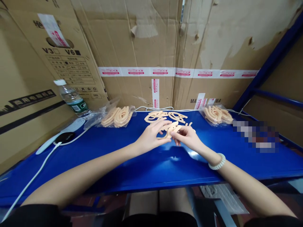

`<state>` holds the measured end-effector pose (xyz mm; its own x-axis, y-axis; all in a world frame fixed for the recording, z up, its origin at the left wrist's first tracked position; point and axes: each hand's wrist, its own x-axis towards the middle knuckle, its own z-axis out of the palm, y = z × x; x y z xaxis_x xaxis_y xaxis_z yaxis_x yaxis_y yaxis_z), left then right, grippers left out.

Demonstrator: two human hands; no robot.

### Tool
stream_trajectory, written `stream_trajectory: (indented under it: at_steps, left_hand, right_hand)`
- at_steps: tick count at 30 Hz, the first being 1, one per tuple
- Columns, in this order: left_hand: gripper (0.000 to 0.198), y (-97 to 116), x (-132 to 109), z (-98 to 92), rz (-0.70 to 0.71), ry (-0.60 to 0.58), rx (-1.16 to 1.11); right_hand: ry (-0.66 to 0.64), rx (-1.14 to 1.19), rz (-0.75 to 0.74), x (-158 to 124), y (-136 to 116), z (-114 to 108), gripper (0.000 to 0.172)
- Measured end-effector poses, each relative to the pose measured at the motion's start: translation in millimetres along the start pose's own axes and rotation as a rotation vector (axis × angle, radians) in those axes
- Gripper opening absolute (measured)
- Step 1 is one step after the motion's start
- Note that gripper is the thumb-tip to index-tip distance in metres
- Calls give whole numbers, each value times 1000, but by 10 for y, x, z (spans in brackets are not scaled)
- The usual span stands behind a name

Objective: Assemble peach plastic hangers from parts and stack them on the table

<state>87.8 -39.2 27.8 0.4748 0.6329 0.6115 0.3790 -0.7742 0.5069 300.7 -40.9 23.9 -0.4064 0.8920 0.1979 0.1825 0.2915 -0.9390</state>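
Above the middle of the blue table, my left hand is closed on a pale, wood-coloured cut-out piece, gripped between thumb and fingers. My right hand pinches the same piece from the other side. Its exact shape is partly hidden by my fingers. Just beyond my hands lie flat curved frames of the same colour, one to the left and one to the right. A few small loose pieces rest close to my right hand.
Clear bags of similar pieces stand at the back left and back right. On the left are a water bottle, a pale blue hairbrush-like object and a black puck with a white cable. Cardboard walls the back; a blurred patch covers something at right.
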Motion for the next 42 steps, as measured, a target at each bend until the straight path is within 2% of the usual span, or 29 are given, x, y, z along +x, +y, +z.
stream_trajectory:
  at_steps: [5,9,12,16,21,24,27,31,33,36,38,42]
  left_hand:
    - [30,-62,-188,-23,-299,22,-227]
    - [27,-111,-256,-29,-443,75,-387]
    - [27,-119,-272,-54,-475,181,-496]
    - [28,-161,-258,-105,-442,342,-541]
    - [33,-221,-256,-115,-457,382,-513]
    - [31,-188,-276,-79,-478,316,-562]
    - [30,-102,-310,-20,-483,142,-642]
    - [30,17,-351,69,-490,-57,-813]
    - [32,54,-360,102,-539,-85,-921]
    - [36,63,-365,133,-691,-94,-1069]
    - [38,35,-370,145,-767,-148,-1117]
    - [40,-36,-389,149,-763,-294,-1079]
  right_hand:
    - [-21,37,-7,-52,-21,-33,31]
    - [-21,100,48,-44,-52,-65,30]
    - [-12,164,96,-34,-35,-82,30]
    - [76,206,145,-3,35,-151,27]
    - [183,356,136,50,78,-235,31]
    - [180,386,164,62,89,-233,33]
    - [121,353,188,50,118,-163,34]
    - [26,330,115,20,141,-19,26]
    - [1,325,68,12,143,31,22]
    - [-15,312,26,13,149,56,18]
    - [-40,302,7,15,153,49,17]
    - [-127,233,-59,15,146,8,13]
